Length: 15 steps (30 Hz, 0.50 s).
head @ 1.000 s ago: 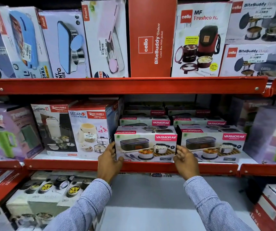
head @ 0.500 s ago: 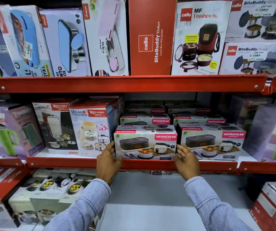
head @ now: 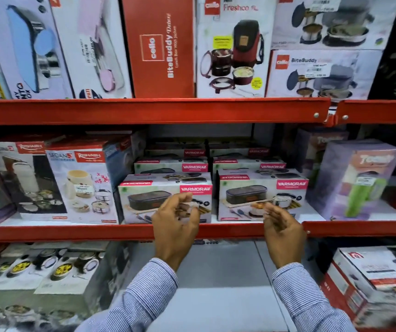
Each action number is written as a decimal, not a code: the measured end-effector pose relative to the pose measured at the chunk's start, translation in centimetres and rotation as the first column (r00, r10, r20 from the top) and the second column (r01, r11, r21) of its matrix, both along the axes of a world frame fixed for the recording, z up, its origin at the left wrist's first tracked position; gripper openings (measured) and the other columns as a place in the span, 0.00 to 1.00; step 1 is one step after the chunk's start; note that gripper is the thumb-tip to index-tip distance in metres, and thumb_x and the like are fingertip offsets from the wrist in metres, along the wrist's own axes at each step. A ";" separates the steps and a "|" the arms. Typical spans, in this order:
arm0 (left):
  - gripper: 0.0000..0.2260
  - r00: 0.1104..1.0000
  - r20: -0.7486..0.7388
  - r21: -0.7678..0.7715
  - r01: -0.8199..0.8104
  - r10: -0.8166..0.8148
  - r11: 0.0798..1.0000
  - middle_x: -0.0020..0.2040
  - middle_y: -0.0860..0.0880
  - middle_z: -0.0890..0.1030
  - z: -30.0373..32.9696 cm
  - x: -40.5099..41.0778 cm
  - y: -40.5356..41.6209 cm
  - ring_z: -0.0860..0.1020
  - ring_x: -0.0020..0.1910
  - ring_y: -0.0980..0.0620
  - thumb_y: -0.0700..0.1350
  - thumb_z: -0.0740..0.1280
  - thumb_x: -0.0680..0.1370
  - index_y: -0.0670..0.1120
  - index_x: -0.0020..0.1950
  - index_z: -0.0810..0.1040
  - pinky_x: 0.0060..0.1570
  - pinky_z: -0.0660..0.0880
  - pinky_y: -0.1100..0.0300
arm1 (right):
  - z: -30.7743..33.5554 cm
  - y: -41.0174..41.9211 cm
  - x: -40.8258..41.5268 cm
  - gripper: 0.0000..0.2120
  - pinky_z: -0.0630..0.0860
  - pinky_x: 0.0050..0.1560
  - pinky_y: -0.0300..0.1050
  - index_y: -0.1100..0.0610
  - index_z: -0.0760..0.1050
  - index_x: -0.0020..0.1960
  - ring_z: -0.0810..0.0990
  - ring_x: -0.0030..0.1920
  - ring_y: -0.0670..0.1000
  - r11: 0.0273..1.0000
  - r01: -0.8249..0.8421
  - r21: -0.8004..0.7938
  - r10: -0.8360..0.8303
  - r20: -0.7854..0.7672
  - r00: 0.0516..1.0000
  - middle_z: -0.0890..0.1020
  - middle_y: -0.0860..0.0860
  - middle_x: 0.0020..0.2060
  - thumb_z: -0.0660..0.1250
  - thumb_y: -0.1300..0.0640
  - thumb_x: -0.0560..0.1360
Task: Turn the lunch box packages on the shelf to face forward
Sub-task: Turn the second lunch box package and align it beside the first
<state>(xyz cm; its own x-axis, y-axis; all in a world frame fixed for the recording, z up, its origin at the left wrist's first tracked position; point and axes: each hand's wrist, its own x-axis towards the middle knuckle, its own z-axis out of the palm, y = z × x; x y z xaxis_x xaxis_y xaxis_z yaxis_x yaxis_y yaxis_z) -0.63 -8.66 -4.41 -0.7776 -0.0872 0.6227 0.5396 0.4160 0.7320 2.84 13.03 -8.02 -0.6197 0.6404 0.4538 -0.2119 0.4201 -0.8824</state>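
Note:
Two Varmora lunch box packages stand side by side on the middle red shelf (head: 96, 232), printed fronts toward me: the left package (head: 144, 200) and the right package (head: 247, 195). More Varmora boxes (head: 170, 166) are stacked behind them. My left hand (head: 175, 224) hovers in front of the left package's right half, fingers curled and apart, holding nothing. In front of the right package my right hand (head: 282, 228) is also loose and empty. On the upper shelf a red Cello BiteBuddy box (head: 161, 49) shows its plain side.
Rishabh Sedan boxes (head: 82, 185) stand left of the Varmora stack; a Tosaa bottle box (head: 357, 178) stands on the right. The upper shelf (head: 154, 111) carries Cello and other lunch boxes. Below are steel tiffin packages (head: 36, 271) and a red-white box (head: 379, 279).
Both hands have let go of the left Varmora package's sides and shifted right, now hovering in front of the two packages. The camera moved closer and slightly right.

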 end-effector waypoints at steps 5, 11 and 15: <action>0.15 0.998 0.062 -0.004 -0.014 0.014 1.000 0.49 0.54 0.83 -0.3 1.1 7.0 0.82 0.46 0.57 0.43 0.72 0.74 0.45 0.61 0.81 0.53 0.80 0.61 | 0.3 6.7 -0.4 0.14 0.78 0.51 0.39 0.56 0.81 0.56 0.82 0.42 0.40 0.999 -0.007 -0.034 0.007 -0.002 1.000 0.85 0.51 0.45 0.68 0.65 0.71; 0.26 0.989 0.142 -0.034 -0.025 0.030 0.999 0.59 0.53 0.80 -0.4 1.4 11.7 0.78 0.55 0.58 0.42 0.72 0.74 0.43 0.71 0.73 0.59 0.72 0.66 | 0.9 11.4 -1.1 0.21 0.76 0.58 0.45 0.58 0.74 0.64 0.82 0.54 0.54 0.999 -0.024 -0.046 0.025 0.018 1.000 0.82 0.55 0.57 0.71 0.60 0.72; 0.28 0.990 0.125 -0.079 -0.057 0.067 0.995 0.61 0.52 0.80 -0.1 1.0 12.7 0.79 0.57 0.52 0.43 0.71 0.73 0.43 0.72 0.70 0.62 0.73 0.61 | 1.2 12.7 -1.8 0.29 0.71 0.66 0.49 0.57 0.67 0.71 0.76 0.65 0.58 0.994 -0.073 -0.083 0.081 0.102 0.991 0.76 0.59 0.67 0.70 0.60 0.72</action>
